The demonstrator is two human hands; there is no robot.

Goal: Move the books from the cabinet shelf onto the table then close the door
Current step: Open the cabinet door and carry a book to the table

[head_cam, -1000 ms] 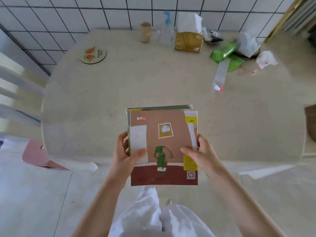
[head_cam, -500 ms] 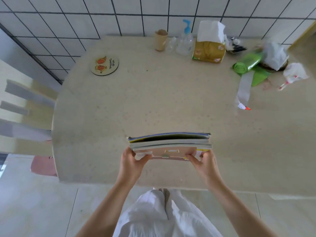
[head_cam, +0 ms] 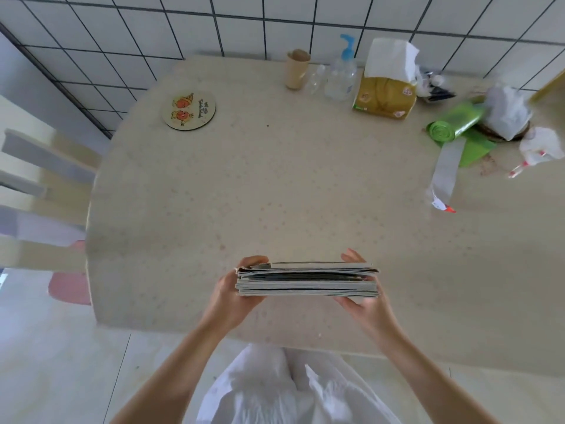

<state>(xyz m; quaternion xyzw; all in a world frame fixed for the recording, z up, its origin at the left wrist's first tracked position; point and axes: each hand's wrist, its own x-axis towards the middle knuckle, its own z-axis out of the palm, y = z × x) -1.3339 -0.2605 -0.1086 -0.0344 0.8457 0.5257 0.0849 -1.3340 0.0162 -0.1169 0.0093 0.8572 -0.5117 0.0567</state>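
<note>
Stack of books (head_cam: 307, 281) held flat over near edge of worktop (head_cam: 275, 194). Left hand (head_cam: 235, 293) and right hand (head_cam: 365, 298) each grasp an end, grip curled around it.

Books (head_cam: 307, 281): paper, matt page edges. Worktop (head_cam: 275, 194) under hands: speckled beige stone look, smooth, slight sheen. Wall (head_cam: 244, 22) beyond: glossy white tile.

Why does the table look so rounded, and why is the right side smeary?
Head view: the wide-angle lens bows the table edges and the wall tiles; the green roll and white bags at right are smeared, likely by motion; the stack of books held by both hands is fairly sharp; soft, even light, faint shadows.
</note>
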